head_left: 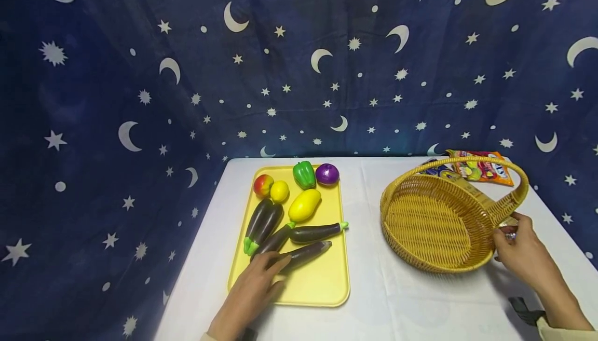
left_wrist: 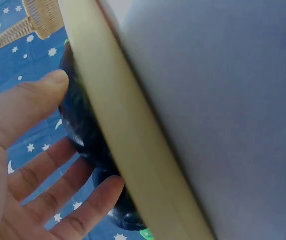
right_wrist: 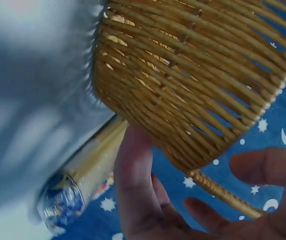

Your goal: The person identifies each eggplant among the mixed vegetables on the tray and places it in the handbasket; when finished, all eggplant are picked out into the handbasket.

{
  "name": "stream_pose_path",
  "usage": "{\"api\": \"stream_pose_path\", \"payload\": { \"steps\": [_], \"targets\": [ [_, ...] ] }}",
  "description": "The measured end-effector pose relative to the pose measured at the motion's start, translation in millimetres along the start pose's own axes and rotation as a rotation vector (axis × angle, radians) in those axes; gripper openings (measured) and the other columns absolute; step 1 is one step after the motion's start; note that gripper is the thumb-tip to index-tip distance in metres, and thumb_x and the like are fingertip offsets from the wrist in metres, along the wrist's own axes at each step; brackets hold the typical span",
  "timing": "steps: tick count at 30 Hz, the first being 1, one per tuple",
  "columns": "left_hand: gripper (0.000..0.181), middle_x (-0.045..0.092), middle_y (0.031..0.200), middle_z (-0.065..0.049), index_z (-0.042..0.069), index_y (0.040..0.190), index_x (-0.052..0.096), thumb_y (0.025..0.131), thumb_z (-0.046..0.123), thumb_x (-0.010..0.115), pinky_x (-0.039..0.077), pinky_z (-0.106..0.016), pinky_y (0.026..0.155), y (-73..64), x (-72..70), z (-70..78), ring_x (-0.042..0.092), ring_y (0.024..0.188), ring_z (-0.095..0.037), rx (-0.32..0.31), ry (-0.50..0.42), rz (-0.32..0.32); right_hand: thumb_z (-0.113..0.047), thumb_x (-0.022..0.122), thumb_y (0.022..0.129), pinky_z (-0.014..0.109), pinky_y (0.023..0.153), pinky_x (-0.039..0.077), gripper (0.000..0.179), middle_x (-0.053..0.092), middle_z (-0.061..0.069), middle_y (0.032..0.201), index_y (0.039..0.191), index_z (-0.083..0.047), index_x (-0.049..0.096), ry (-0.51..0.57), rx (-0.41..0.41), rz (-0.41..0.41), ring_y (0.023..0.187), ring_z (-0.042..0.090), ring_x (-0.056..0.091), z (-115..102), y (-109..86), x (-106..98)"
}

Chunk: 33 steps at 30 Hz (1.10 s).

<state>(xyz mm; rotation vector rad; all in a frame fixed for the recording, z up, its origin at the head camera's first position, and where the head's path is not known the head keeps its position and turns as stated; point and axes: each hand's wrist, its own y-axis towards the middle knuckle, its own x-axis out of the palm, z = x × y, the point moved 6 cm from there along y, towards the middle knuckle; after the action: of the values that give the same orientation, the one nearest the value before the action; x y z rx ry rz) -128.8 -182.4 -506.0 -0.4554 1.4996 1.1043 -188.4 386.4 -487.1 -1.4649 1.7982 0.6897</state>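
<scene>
A yellow tray [head_left: 322, 278] holds several toy eggplants, among them the front eggplant [head_left: 306, 254] and the eggplant [head_left: 315, 233] behind it. My left hand [head_left: 254, 284] reaches over the tray's left front, its fingers and thumb at the left end of the front eggplant. In the left wrist view the thumb and fingers [left_wrist: 58, 195] lie extended against a dark eggplant [left_wrist: 80, 117], partly hidden by the tray rim [left_wrist: 128, 120]. On the right stands a wicker basket [head_left: 427, 221] with a tall handle. My right hand [head_left: 525, 250] is at its right side, thumb and fingers spread apart in the right wrist view.
A toy peach [head_left: 263, 186], lemon [head_left: 279, 191], mango [head_left: 304, 205], green pepper [head_left: 304, 175] and purple onion [head_left: 327, 174] lie on the tray. Snack bags [head_left: 486, 167] lie behind the basket. A starry curtain [head_left: 299, 71] hangs behind the white tablecloth [head_left: 364, 278].
</scene>
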Motion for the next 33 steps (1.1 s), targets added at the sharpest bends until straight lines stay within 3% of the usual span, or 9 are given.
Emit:
{"api": "stream_pose_path", "payload": {
  "steps": [3,8,15,21,33],
  "targets": [
    [0.068,0.067,0.132,-0.007,0.025,0.147,0.066,0.084,0.023,0.092,0.061,-0.037,0.098,3.1,3.3,0.1,0.064,0.118,-0.021,0.001,0.008,0.009,-0.019,0.037,0.111,0.035,0.057,0.061,0.068,0.039,0.053,0.126,0.151,0.027,0.006,0.052,-0.002,-0.097,0.083,0.039,0.072,6,5.5,8],
    [0.073,0.065,0.125,-0.003,0.026,0.146,0.066,0.080,0.015,0.093,0.060,-0.035,0.093,7.9,5.8,1.3,0.061,0.110,-0.020,0.004,0.042,0.002,-0.019,0.037,0.111,0.034,0.058,0.059,0.061,0.041,0.052,0.125,0.146,0.026,0.015,0.033,0.022,-0.132,0.090,0.045,0.070,12,7.7,13],
    [0.070,0.066,0.126,-0.007,0.026,0.143,0.067,0.080,0.011,0.093,0.061,-0.038,0.093,8.0,5.4,1.6,0.064,0.113,-0.023,-0.034,0.044,-0.041,-0.015,0.032,0.112,0.037,0.060,0.062,0.060,0.044,0.051,0.123,0.150,0.024,0.009,0.086,0.024,-0.187,0.078,0.023,0.071,10,5.0,19],
    [0.071,0.066,0.122,-0.005,0.031,0.145,0.064,0.082,0.010,0.090,0.062,-0.036,0.087,6.0,6.9,1.4,0.065,0.110,-0.019,-0.084,0.039,-0.091,-0.013,0.030,0.112,0.038,0.060,0.062,0.060,0.044,0.051,0.122,0.153,0.022,0.004,0.099,0.022,-0.189,0.077,0.023,0.072,8,6.0,20],
    [0.070,0.066,0.118,-0.002,0.030,0.142,0.068,0.080,0.007,0.091,0.060,-0.034,0.085,6.0,-2.3,3.3,0.062,0.105,-0.017,-0.039,0.029,-0.040,-0.013,0.029,0.113,0.038,0.057,0.062,0.060,0.043,0.052,0.120,0.153,0.023,0.003,0.086,0.006,-0.185,0.073,0.022,0.071,2,5.1,18]
  ]
}}
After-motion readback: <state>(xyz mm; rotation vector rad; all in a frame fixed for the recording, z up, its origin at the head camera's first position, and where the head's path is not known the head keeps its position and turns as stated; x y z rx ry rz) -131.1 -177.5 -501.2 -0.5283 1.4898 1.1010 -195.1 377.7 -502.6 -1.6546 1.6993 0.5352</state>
